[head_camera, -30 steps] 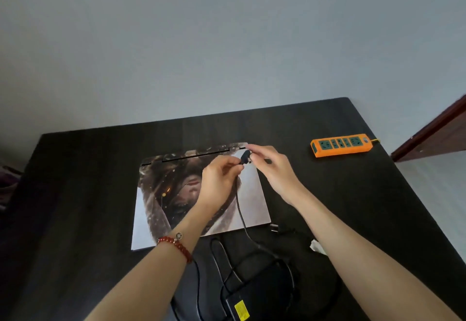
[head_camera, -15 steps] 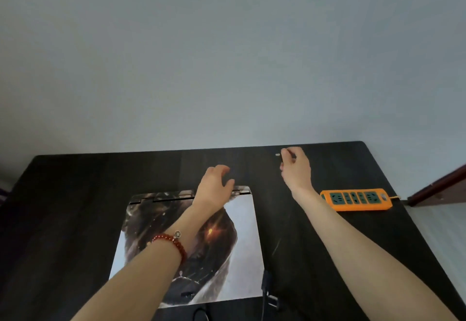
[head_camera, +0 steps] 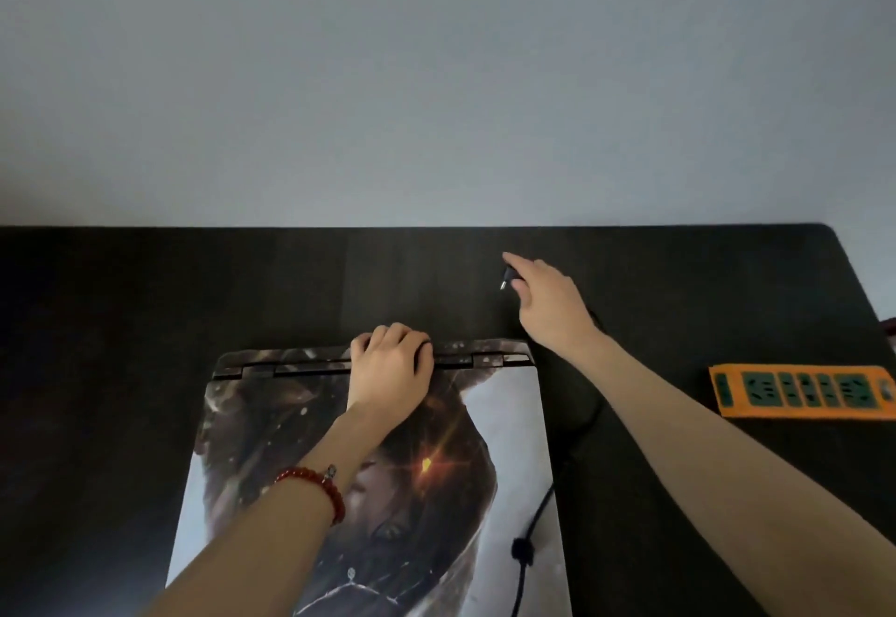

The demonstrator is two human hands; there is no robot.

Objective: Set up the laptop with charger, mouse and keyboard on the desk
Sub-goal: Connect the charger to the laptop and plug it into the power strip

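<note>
On the dark desk [head_camera: 145, 325], square in the middle of the view, lies the laptop [head_camera: 509, 422], lid shut, its printed cover facing up and the hinge edge pointing to twelve o'clock. The left hand [head_camera: 390, 366] sits right on that hinge edge, fingers curled over the back of the machine and gripping it; a red bead bracelet [head_camera: 315, 488] circles the wrist. Up at one o'clock from the laptop's far right corner, the right hand [head_camera: 548, 299] hovers over the desk, pinching the charger plug [head_camera: 506, 277] between fingertips, metal tip angled down toward seven o'clock, clear of the laptop. The charger cable [head_camera: 531, 524] crosses the lid's right edge at five o'clock, a small dark bead on it, then runs off the bottom. Out at three o'clock, well apart from the laptop, the orange power strip [head_camera: 800, 391] lies flat near the desk's right edge. Behind it all, a plain grey wall [head_camera: 436, 83].
</note>
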